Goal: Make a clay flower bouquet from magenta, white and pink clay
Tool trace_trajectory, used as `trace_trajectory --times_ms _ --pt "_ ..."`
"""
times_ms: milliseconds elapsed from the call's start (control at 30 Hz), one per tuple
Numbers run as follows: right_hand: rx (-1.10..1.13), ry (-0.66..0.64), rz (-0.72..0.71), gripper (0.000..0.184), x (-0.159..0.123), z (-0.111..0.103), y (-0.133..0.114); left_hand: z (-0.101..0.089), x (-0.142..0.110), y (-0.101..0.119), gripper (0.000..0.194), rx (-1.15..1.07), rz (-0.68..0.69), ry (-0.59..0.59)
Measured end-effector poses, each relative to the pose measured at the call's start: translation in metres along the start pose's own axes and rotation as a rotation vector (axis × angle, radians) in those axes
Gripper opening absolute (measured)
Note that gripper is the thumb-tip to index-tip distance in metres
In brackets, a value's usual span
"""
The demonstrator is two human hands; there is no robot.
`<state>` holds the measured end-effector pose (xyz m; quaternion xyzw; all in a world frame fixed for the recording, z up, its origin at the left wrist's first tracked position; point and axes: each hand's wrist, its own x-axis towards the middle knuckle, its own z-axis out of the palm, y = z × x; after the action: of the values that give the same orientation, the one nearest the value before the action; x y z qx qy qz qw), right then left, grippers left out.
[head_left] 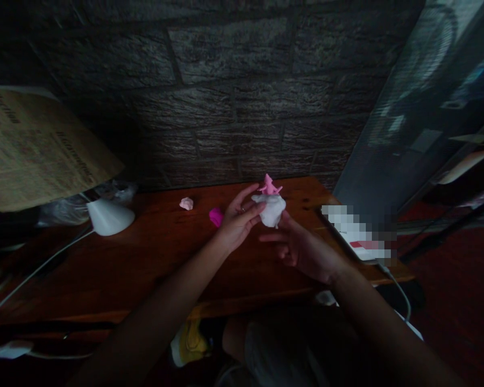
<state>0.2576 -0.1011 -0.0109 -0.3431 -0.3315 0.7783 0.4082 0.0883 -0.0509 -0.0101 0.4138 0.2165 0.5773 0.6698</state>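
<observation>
A small clay-like figure has a pink upper body (268, 186) with a pointed top and two thin arms, above a wide, ruffled white skirt (271, 210). My left hand (242, 217) grips the skirt from the left, its thumb lying across the white and the forefinger reaching up behind. On the skirt's lower right edge, my right hand (300, 247) pinches the white material, while its other fingers point left below. A bright magenta lump (215, 216) lies on the table just left of my left hand. Farther left sits a pale pink lump (186, 203).
The wooden table (153, 258) runs along a dark brick wall (250, 107). On the left stands a lamp with a white base (109, 216) and newsprint shade (36, 145), its cable trailing down. A white device (357, 234), partly pixelated, lies at the right edge with a cable attached.
</observation>
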Motion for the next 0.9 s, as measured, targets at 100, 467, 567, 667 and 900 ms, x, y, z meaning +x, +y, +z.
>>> trace_trajectory --times_ms 100,467,567,667,900 --pt "-0.258 0.098 -0.233 0.043 -0.003 -0.006 -0.003 0.001 -0.001 0.001 0.058 0.045 -0.011 -0.006" --pt "-0.487 0.102 -0.695 0.036 0.006 -0.022 -0.010 0.002 -0.001 -0.003 0.051 0.059 -0.074 -0.059" --pt "-0.522 0.143 -0.729 0.047 0.006 -0.023 -0.010 0.003 -0.001 -0.004 0.053 0.086 -0.070 -0.043" --pt "-0.628 0.120 -0.748 0.054 0.007 -0.026 -0.009 0.000 0.001 -0.006 0.055 0.145 -0.058 -0.021" --pt "-0.787 0.186 -0.865 0.039 0.015 -0.034 -0.003 -0.006 0.004 -0.012 0.050 0.287 0.024 0.041"
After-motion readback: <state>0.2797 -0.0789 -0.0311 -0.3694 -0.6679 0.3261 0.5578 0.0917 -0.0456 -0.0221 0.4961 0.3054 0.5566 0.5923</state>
